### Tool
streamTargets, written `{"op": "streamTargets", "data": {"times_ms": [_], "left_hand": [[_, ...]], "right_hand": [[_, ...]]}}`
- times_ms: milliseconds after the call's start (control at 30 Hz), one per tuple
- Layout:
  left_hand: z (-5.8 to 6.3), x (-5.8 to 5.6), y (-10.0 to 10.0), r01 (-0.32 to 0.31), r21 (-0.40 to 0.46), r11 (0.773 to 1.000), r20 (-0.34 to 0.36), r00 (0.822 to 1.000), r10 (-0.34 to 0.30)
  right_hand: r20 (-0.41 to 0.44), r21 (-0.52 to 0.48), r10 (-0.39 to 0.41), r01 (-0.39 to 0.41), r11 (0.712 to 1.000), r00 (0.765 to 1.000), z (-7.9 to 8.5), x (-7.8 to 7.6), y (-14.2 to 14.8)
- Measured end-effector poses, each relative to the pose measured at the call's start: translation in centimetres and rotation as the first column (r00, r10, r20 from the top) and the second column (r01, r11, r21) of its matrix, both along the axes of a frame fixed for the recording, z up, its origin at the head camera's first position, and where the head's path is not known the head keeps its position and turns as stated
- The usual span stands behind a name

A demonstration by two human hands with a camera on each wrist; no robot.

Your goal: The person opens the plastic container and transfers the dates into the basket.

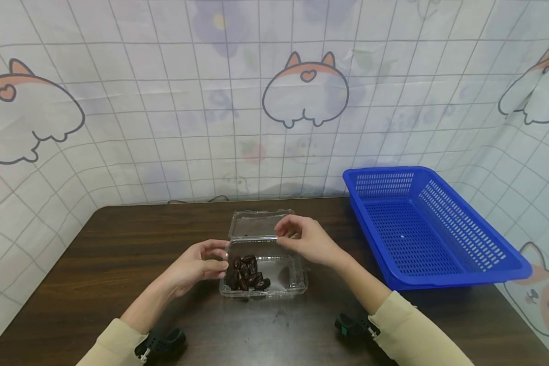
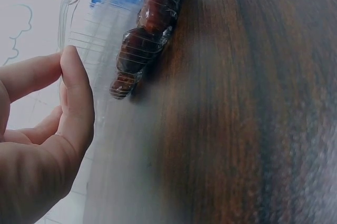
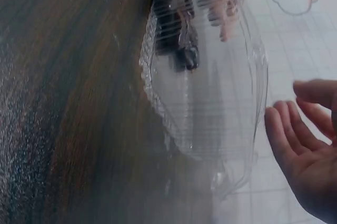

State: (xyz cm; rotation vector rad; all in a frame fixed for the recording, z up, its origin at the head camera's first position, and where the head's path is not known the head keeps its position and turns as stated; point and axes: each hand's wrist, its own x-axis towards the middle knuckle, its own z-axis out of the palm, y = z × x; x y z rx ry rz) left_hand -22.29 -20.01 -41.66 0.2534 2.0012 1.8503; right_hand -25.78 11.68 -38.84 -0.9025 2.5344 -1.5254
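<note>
Container point(image 1: 274, 293) of dates point(image 1: 247, 272), left grip point(image 1: 196, 264) pinching its rim point(image 2: 62, 21), right grip point(image 1: 310, 241) half parted, holding nothing

Head view looks forward and down; close, sideways wrist views share the clear box point(image 1: 276, 265).

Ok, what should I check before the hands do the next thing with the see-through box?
1. Lid open: ok, it is behind the box.
2. Dates inside: ok, gathered toward the left end.
3. Left hand holding the box: ok, it pinches the left side.
4. Right hand touching the box: cannot tell, its fingers are close.
5. Basket clear of the box: ok, it sits apart, to the right.
</note>
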Motion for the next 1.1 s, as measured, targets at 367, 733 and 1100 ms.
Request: {"op": "streamTargets", "data": {"times_ms": [367,733,1100], "left_hand": [[-0.1,0.0,0.1,-0.006,-0.002,1.000,-0.003,1.000,0.006],[0.0,-0.1,0.2,0.008,0.009,1.000,-0.004,1.000,-0.008],[-0.2,0.0,0.1,0.001,0.022,1.000,0.008,1.000,-0.001]], "right_hand": [[0.059,0.260,0.299,-0.304,0.917,0.952,0.3,0.9,-1.1],[0.105,0.397,0.405,-0.412,0.820,0.908,-0.2,1.0,-2.4],[0.118,0.467,0.383,-0.391,0.793,0.916,-0.7,1.2,-3.4]]}}
